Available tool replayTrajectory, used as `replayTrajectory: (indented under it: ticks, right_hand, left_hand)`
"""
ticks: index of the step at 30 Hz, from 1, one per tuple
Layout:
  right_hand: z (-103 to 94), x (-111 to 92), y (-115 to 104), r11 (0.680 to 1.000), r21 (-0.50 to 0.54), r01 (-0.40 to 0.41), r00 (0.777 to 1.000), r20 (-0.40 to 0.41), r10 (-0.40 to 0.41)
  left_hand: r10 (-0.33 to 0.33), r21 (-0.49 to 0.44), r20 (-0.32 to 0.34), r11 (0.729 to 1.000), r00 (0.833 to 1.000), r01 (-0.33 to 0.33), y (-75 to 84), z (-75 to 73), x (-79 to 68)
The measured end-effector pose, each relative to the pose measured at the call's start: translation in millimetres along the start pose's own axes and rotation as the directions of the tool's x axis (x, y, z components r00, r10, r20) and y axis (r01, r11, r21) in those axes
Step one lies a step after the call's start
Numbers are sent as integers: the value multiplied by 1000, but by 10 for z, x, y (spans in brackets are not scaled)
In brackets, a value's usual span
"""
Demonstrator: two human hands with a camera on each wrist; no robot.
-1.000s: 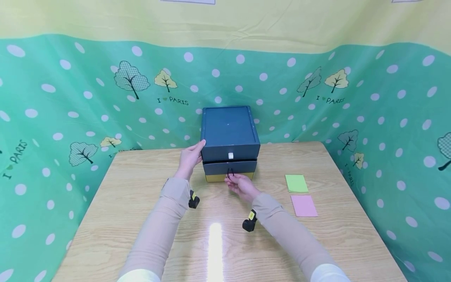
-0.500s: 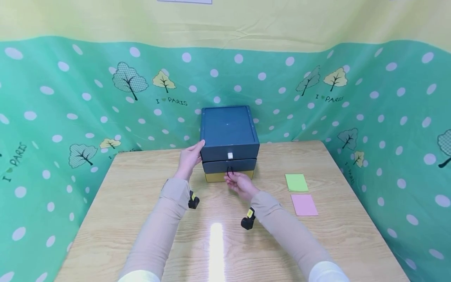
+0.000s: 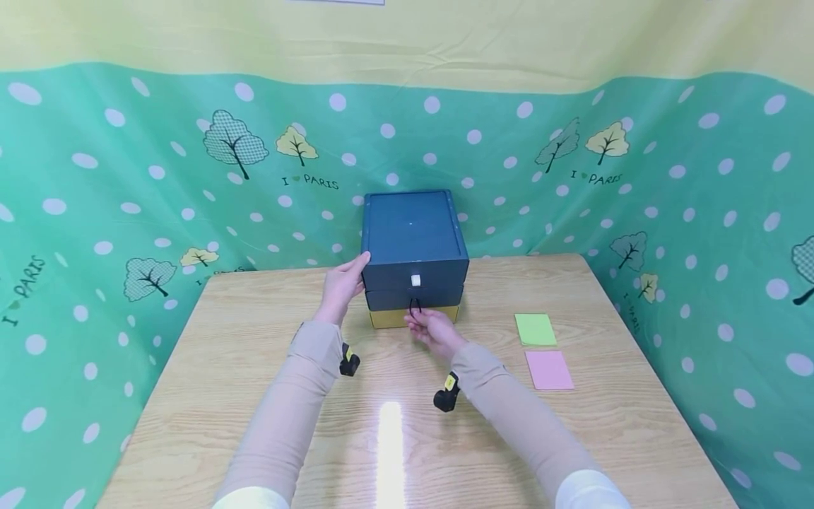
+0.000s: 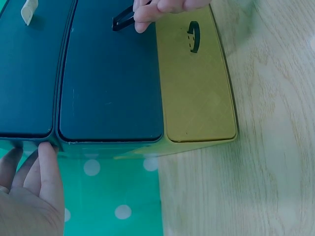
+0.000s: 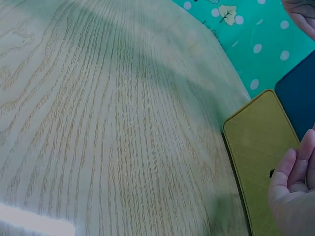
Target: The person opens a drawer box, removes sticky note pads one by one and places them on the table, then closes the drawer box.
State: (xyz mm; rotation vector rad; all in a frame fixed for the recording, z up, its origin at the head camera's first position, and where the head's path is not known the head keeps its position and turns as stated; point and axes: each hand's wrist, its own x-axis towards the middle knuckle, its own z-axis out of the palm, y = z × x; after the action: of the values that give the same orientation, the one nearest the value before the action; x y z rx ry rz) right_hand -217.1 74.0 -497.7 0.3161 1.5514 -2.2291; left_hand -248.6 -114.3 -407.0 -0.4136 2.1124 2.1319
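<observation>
A stacked drawer box [image 3: 413, 225] stands against the back curtain, with two dark blue drawers above a yellow drawer [image 4: 202, 98]. The top drawer carries a white tab [image 3: 416, 281]. My left hand [image 3: 342, 288] rests along the box's left side, its fingers held straight against the wall in the left wrist view. At the middle drawer [image 4: 110, 88], my right hand [image 3: 435, 331] pinches the black loop handle [image 4: 123, 20]; that drawer's front sits flush with the box. The yellow drawer's own black handle [image 4: 195, 37] hangs below those fingers, untouched.
Right of the box, a green pad of sticky notes [image 3: 535, 329] lies on the wooden table [image 3: 254, 318], with a pink pad [image 3: 550, 370] just in front. A green dotted curtain [image 3: 407, 155] encloses the table's back and sides.
The middle drawer has slid in from slightly pulled out, and the dark gap above it is gone. My right hand moved slightly forward with its handle; the left hand stayed in place.
</observation>
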Motion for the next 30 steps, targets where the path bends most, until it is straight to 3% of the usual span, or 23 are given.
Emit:
replayTrajectory:
  ticks: [20,30]
  right_hand:
    - [17,-13,-23,1000,-20,12,999,33,-12]
    - [4,-49,-41,999,32,5,998,59,-7]
  left_hand:
    - [-12,7,-4,1000,1000,12,5,-7,3]
    - [-14,6,-6,1000,1000,14,6,-8,1]
